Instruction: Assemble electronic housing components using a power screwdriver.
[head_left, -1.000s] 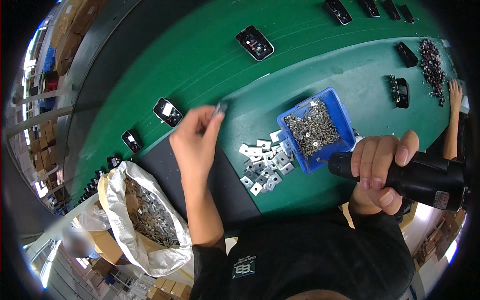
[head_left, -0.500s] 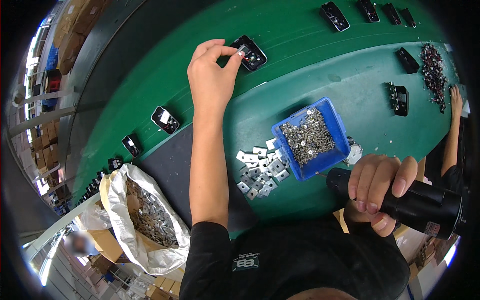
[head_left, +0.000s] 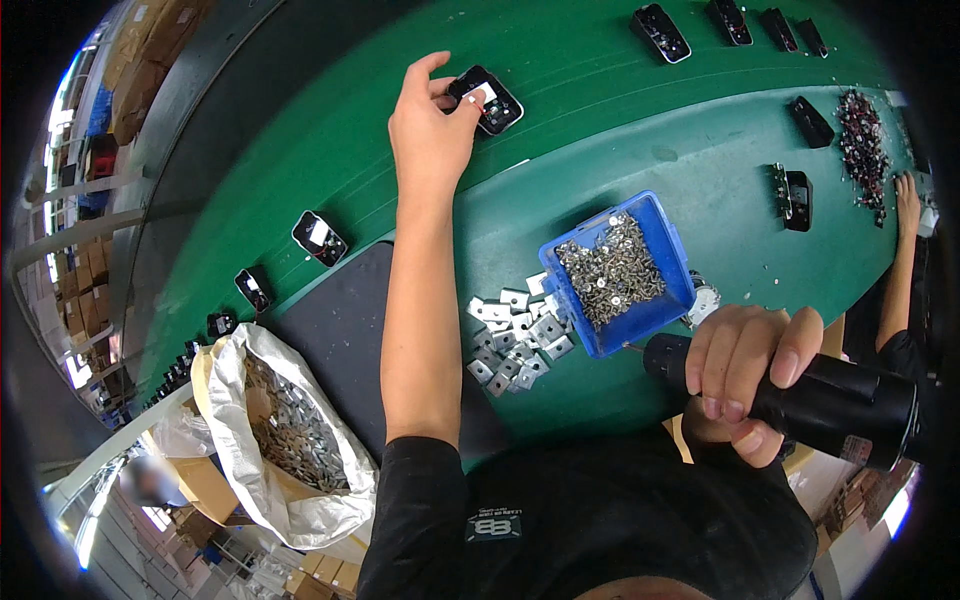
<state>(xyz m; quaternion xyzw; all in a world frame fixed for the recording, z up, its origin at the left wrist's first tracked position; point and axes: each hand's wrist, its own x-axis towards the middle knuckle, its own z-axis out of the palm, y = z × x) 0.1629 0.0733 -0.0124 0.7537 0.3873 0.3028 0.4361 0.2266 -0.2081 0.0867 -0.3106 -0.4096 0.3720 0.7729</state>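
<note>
My left hand [head_left: 432, 135] reaches out over the green belt to a black plastic housing [head_left: 507, 108]. Its thumb touches a small silver metal plate [head_left: 484, 93] lying in that housing, while the forefinger stands apart from the thumb. In my right hand [head_left: 745, 370] is a black electric screwdriver [head_left: 835, 405], fingers wrapped round its body. The bit points left, close to the near side of a blue bin [head_left: 672, 315] holding many loose screws [head_left: 610, 275]. Beside the bin lies a heap of square silver plates [head_left: 518, 338], each with a hole.
More black housings [head_left: 320, 238] sit along the belt [head_left: 570, 60]. A white sack [head_left: 235, 440] of metal parts stands at the left, near a dark mat [head_left: 345, 310]. Far right, a co-worker's arm [head_left: 900, 260] reaches near a pile of small parts [head_left: 864, 150].
The metal plate, pinched on edge before, now lies flatter in the housing, and my left forefinger has lifted from it. Housings on the belt have shifted slightly left. My right hand keeps its grip.
</note>
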